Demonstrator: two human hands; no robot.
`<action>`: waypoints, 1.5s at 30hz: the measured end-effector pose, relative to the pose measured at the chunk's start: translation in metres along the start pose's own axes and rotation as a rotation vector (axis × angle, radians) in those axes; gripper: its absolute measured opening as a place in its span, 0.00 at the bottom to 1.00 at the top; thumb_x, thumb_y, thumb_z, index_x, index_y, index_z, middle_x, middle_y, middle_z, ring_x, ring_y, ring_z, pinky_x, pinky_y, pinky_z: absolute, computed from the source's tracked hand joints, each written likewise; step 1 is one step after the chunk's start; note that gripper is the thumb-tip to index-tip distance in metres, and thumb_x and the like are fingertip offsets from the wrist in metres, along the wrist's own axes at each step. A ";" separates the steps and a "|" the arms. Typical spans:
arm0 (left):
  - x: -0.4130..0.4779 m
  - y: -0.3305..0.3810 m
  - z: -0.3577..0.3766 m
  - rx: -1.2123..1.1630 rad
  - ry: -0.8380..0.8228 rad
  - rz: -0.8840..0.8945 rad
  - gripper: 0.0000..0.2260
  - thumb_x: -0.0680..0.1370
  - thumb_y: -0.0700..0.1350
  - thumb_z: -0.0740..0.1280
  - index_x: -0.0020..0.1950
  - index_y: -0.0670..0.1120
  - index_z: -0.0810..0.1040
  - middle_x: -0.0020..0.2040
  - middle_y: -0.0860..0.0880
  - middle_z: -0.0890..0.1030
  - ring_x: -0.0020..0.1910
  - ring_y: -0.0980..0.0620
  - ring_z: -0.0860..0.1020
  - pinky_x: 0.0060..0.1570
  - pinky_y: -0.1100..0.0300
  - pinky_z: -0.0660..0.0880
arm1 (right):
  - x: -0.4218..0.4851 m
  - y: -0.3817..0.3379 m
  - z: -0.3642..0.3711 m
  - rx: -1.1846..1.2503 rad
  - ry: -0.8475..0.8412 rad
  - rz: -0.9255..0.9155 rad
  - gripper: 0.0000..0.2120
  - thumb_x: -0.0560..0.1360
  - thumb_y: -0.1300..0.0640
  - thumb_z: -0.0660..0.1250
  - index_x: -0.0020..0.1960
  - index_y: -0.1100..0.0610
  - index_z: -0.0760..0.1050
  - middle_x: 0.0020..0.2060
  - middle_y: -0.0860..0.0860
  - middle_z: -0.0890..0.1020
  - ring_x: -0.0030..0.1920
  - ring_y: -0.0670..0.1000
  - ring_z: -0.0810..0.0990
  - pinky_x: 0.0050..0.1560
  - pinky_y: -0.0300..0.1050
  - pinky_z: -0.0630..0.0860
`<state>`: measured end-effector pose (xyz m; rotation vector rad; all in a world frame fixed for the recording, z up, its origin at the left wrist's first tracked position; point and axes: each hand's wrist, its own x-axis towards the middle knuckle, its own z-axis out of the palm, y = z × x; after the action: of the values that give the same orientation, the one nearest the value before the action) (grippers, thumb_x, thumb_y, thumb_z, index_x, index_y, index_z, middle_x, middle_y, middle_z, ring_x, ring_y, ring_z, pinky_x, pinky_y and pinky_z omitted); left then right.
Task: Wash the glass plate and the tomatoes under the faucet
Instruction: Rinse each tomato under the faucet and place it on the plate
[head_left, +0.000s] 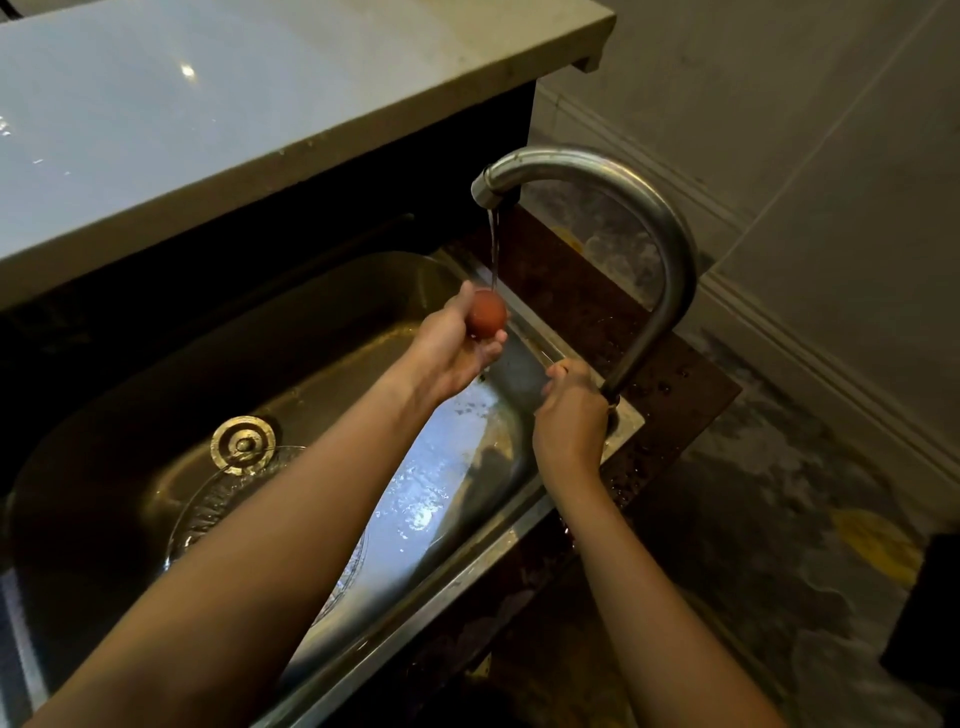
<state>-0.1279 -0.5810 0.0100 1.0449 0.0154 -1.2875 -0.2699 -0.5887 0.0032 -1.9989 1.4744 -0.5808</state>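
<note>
The left hand (452, 353) grips one tomato (487, 313), thumb on the far side and curled fingers beneath it. The tomato sits directly under the spout of the faucet (670, 249), and the thin water stream (493, 249) lands on its top. The palm-side half of the tomato is hidden by the fingers. No other tomatoes can be made out.

The right hand (571, 421) is at the base of the faucet, seen from the back, with its fingers curled inward. The hand covers the faucet base, so it cannot be determined whether the fingers grip a lever, grip the stem, or only rest there.

The glass plate (218, 499) lies flat in the bottom of the sink (322, 322), just beside the drain (242, 444). Only its left rim and ribbed edge are visible. The left forearm crosses over the rest, and the transparent glass is hard to separate from the wet steel.

The dark bench (597, 291) surrounds the sink, with droplets near the faucet. A pale ledge (208, 130) overhangs the far side, and the area under it is in deep shadow.
</note>
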 end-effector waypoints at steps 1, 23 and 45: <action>0.000 -0.001 0.000 0.004 -0.005 0.000 0.21 0.80 0.53 0.55 0.69 0.43 0.66 0.51 0.40 0.74 0.34 0.50 0.74 0.26 0.65 0.73 | 0.000 0.000 0.000 -0.003 0.001 0.004 0.09 0.78 0.65 0.56 0.56 0.61 0.72 0.51 0.60 0.81 0.52 0.56 0.81 0.49 0.42 0.74; -0.011 0.007 0.030 0.284 -0.046 0.115 0.08 0.79 0.52 0.61 0.51 0.48 0.71 0.44 0.45 0.75 0.29 0.54 0.74 0.22 0.68 0.70 | 0.006 0.005 -0.010 0.151 -0.087 0.002 0.12 0.80 0.57 0.54 0.55 0.61 0.73 0.45 0.60 0.81 0.43 0.59 0.80 0.43 0.48 0.75; -0.027 0.028 0.040 0.429 0.099 0.278 0.20 0.81 0.53 0.50 0.38 0.45 0.72 0.24 0.49 0.68 0.20 0.56 0.66 0.20 0.65 0.63 | 0.053 -0.063 -0.003 0.544 -0.459 -0.132 0.18 0.79 0.44 0.51 0.68 0.43 0.63 0.61 0.54 0.70 0.45 0.45 0.76 0.31 0.28 0.72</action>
<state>-0.1367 -0.5886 0.0645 1.4206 -0.3331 -1.0050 -0.2118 -0.6264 0.0478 -1.6540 0.8065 -0.4705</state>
